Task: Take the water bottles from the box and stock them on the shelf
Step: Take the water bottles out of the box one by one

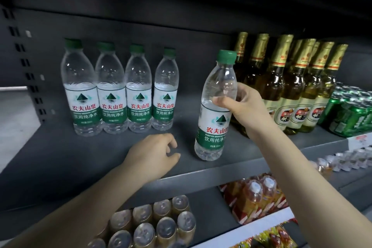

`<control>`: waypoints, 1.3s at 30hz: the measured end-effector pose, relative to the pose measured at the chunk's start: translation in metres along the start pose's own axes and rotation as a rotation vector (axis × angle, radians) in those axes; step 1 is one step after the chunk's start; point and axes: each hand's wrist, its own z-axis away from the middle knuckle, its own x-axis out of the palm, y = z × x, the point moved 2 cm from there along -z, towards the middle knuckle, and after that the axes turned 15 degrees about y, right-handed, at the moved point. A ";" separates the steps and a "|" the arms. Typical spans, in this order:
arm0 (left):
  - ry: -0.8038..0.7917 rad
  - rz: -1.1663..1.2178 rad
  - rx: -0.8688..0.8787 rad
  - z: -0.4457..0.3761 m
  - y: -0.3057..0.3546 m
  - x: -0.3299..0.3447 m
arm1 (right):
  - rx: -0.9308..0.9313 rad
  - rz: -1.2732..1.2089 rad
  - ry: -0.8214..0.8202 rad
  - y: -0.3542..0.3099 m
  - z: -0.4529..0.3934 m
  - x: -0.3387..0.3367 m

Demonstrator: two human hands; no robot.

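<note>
My right hand (244, 104) grips a clear water bottle (216, 119) with a green cap and a green-and-white label, around its upper body. The bottle tilts slightly and its base is at the dark grey shelf (80, 157), near the front edge. Several matching water bottles (118, 88) stand upright in a row at the back left of the same shelf. My left hand (155, 152) rests low over the shelf between the row and the held bottle, fingers loosely curled and holding nothing. The box is out of sight.
Tall green glass bottles with gold foil necks (289, 86) stand just right of the held bottle. Green cans (350, 115) sit further right. On the lower shelf are gold-topped cans (153, 225) and packed orange drink bottles (259, 193).
</note>
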 end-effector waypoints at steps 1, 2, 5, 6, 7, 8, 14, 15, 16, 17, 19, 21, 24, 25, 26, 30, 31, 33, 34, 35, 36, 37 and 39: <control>-0.002 -0.028 -0.003 -0.003 -0.005 -0.001 | 0.004 0.000 -0.011 0.004 -0.004 0.004; -0.003 -0.055 -0.010 -0.005 -0.009 -0.002 | 0.005 0.000 -0.025 0.006 -0.009 0.007; 0.005 -0.092 -0.034 -0.013 -0.021 -0.006 | -0.011 0.006 -0.054 0.015 -0.020 0.017; 0.003 -0.101 -0.046 -0.015 -0.023 -0.007 | -0.014 0.005 -0.056 0.018 -0.024 0.020; -0.002 -0.112 -0.055 -0.017 -0.025 -0.008 | -0.012 0.000 -0.058 0.022 -0.027 0.022; -0.004 -0.119 -0.062 -0.019 -0.027 -0.009 | -0.005 -0.007 -0.062 0.024 -0.031 0.024; 0.011 -0.153 -0.060 -0.026 -0.035 -0.006 | 0.009 -0.023 -0.092 0.038 -0.047 0.028; 0.012 -0.163 -0.057 -0.026 -0.036 -0.005 | 0.014 -0.022 -0.104 0.039 -0.048 0.027; 0.015 -0.171 -0.054 -0.027 -0.035 -0.005 | 0.021 -0.015 -0.122 0.040 -0.049 0.026; 0.017 -0.176 -0.053 -0.028 -0.035 -0.005 | 0.026 -0.005 -0.145 0.040 -0.050 0.025; 0.028 -0.187 -0.047 -0.031 -0.035 -0.006 | 0.039 0.002 -0.192 0.041 -0.051 0.023; 0.043 -0.200 -0.045 -0.035 -0.034 -0.009 | 0.056 0.001 -0.222 0.044 -0.050 0.022; 0.089 -0.204 -0.028 -0.043 -0.028 -0.017 | 0.076 0.048 -0.202 0.051 -0.047 0.019; 0.109 -0.201 -0.024 -0.046 -0.025 -0.020 | 0.077 0.070 -0.192 0.054 -0.044 0.019; 0.135 -0.194 -0.027 -0.051 -0.021 -0.024 | 0.079 0.091 -0.191 0.057 -0.042 0.019; 0.242 -0.180 -0.061 -0.070 -0.008 -0.038 | 0.079 0.207 -0.217 0.068 -0.029 0.022; 0.262 -0.170 -0.073 -0.075 -0.005 -0.042 | 0.074 0.239 -0.220 0.071 -0.026 0.023; 0.306 -0.141 -0.094 -0.086 0.001 -0.048 | 0.072 0.294 -0.222 0.077 -0.022 0.024; 0.334 -0.126 -0.098 -0.091 0.003 -0.051 | 0.075 0.309 -0.222 0.080 -0.021 0.024; 0.365 -0.113 -0.098 -0.097 0.006 -0.054 | 0.077 0.316 -0.222 0.081 -0.021 0.024; 0.398 -0.111 -0.091 -0.102 0.008 -0.057 | 0.074 0.321 -0.220 0.082 -0.020 0.024; 0.428 -0.126 -0.075 -0.107 0.011 -0.060 | 0.065 0.327 -0.218 0.082 -0.020 0.024; 0.467 -0.179 -0.030 -0.118 0.016 -0.063 | 0.049 0.332 -0.214 0.083 -0.021 0.025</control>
